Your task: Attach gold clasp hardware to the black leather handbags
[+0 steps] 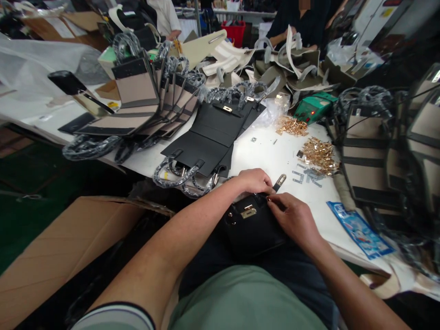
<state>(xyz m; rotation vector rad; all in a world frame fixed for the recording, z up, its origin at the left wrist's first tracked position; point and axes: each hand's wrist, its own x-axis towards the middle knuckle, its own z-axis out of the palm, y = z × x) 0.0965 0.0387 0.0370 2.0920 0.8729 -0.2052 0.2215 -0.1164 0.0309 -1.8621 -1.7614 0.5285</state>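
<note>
A black handbag [256, 229] rests against my lap at the table's front edge, with a gold clasp [249, 212] on its front. My left hand [256, 181] reaches over the top of the bag, its fingers closed on a black strap. The strap's gold-plated end [281, 180] sticks out past the fingertips, over the table. My right hand [295, 215] is at the bag's upper right side, thumb and forefinger pinched together close to the left fingertips. Something small and shiny shows at that pinch, too small to name.
Flat black bag panels [213, 133] with plastic-wrapped handles lie ahead. More stacked panels stand left [134, 105] and right [366, 151]. Gold-coloured fittings [318, 153], grey metal plates [305, 175], a green device [314, 107] and a blue packet [359, 229] lie on the table. Two people are beyond.
</note>
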